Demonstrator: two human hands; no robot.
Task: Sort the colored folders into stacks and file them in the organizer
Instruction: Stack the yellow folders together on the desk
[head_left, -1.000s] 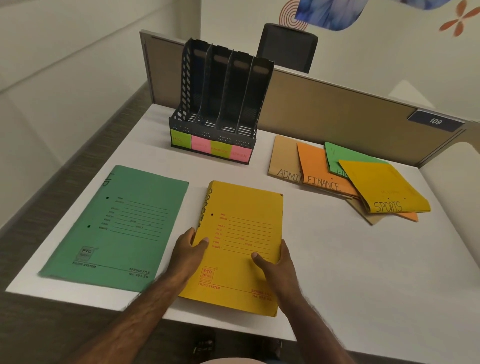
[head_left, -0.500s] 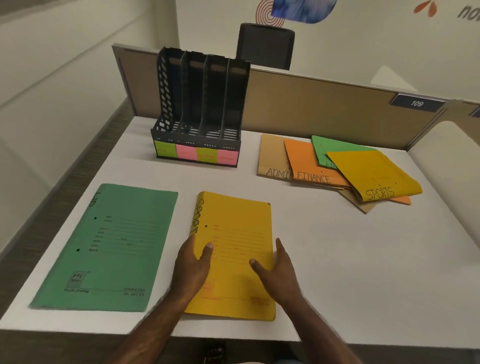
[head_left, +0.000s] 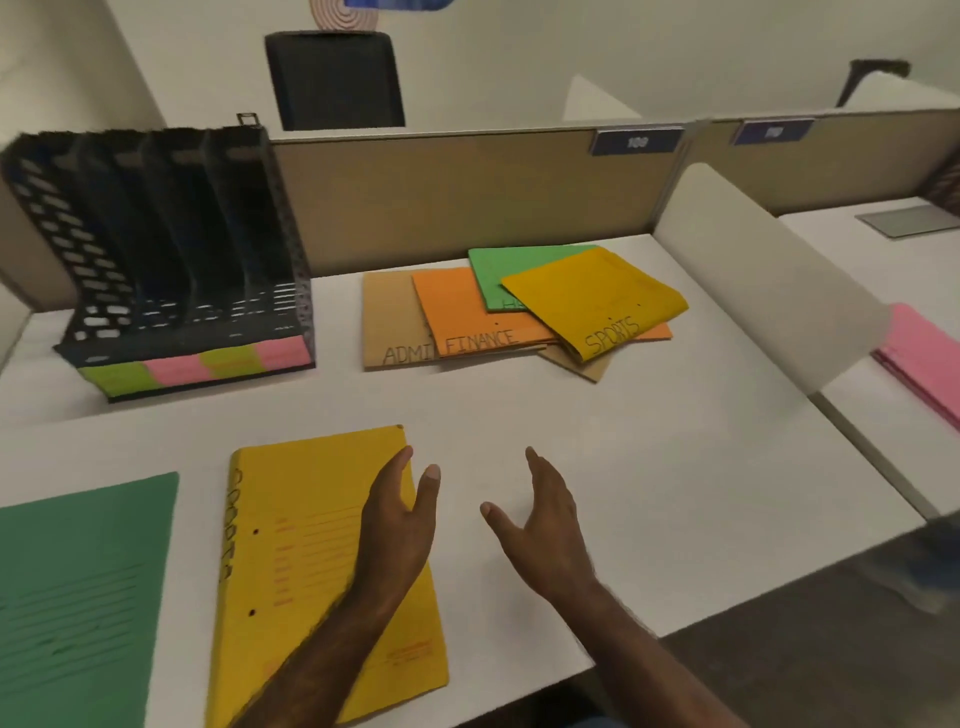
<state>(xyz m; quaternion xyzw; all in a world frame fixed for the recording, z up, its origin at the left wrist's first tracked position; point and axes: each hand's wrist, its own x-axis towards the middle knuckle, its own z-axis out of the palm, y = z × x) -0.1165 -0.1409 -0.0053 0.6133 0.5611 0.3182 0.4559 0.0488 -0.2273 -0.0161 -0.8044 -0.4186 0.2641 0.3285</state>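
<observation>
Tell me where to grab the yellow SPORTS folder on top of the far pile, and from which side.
Take the SPORTS folder by its right edge, coming from the right. That corner appears to overhang the orange FINANCE folder and lift slightly off the desk, so fingers could probably slip under. Its left part lies flat on the pile, which leaves less to pinch.

A white desk (head_left: 649, 467) carries a black organizer (head_left: 182, 291), a green folder (head_left: 78, 587), a yellow folder (head_left: 301, 519), and a fanned folder pile (head_left: 519, 312).
</observation>
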